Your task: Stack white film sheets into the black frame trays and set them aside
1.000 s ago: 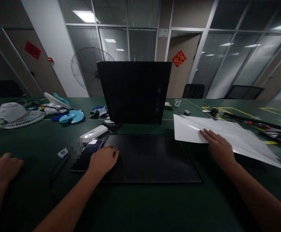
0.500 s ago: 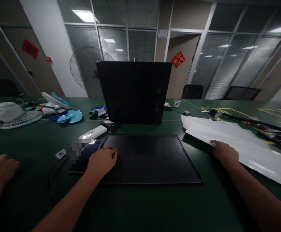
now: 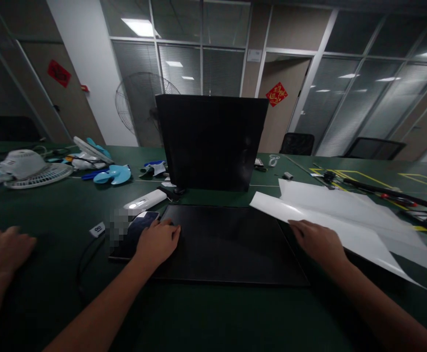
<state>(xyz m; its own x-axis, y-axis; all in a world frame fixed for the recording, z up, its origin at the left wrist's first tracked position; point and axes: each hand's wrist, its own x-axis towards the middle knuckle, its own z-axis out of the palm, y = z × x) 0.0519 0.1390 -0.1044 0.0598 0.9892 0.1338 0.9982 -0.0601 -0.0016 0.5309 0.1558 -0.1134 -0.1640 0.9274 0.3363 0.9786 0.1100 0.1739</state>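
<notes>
A flat black panel [image 3: 228, 249] lies on the green table in front of me. My left hand [image 3: 158, 242] rests at its left edge, fingers curled; what they hold, if anything, is hidden. Just left of that hand is a dark phone-like device [image 3: 134, 234], partly blurred out. My right hand [image 3: 316, 239] pinches the near edge of a white sheet [image 3: 330, 222], whose left corner hangs over the panel's far right corner. Under and behind it lies another white sheet [image 3: 374, 205].
A black monitor-like box [image 3: 211, 142] stands behind the panel. At the left are a white fan part [image 3: 22, 166], blue blades [image 3: 112, 175], and a white stick-like device [image 3: 145, 199]. Another person's hand [image 3: 8, 247] is at the far left. Dark rods [image 3: 400, 193] lie at the right.
My right hand has moved left with the white sheet, pulling it off the other sheet and partly over the panel. My left hand has stayed at the panel's left edge. The view has shifted slightly.
</notes>
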